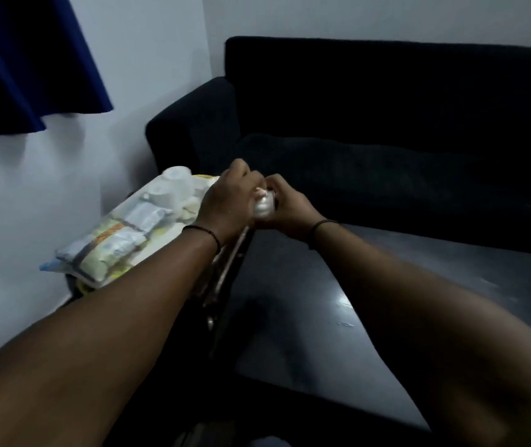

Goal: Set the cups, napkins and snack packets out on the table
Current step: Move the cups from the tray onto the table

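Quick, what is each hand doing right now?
Left hand: fingers curled, gripping the small white thing.
Right hand: also curled round the same white thing; what it is cannot be told.

Surfaces and finishes, located relative to the dark glossy table (370, 317).

Table top: smooth, polished, dark, with bright reflected glare patches. Along its left edge, a thin metal-looking strip (225, 269), dull sheen. Left of the table: clear crinkled plastic wrap (109, 243) over pale printed snack packets, shiny where it creases; white cups (174, 185) under the same film, matt, material unclear. Above the table's far left corner, both hands grip a small white glossy object (264, 206), blurred. Behind the table: black sofa (370, 124), matt, cloth-like nap. Far upper left: deep blue cloth curtain (22, 66), matt, folded. Wall (148, 53): smooth, matt, pale.
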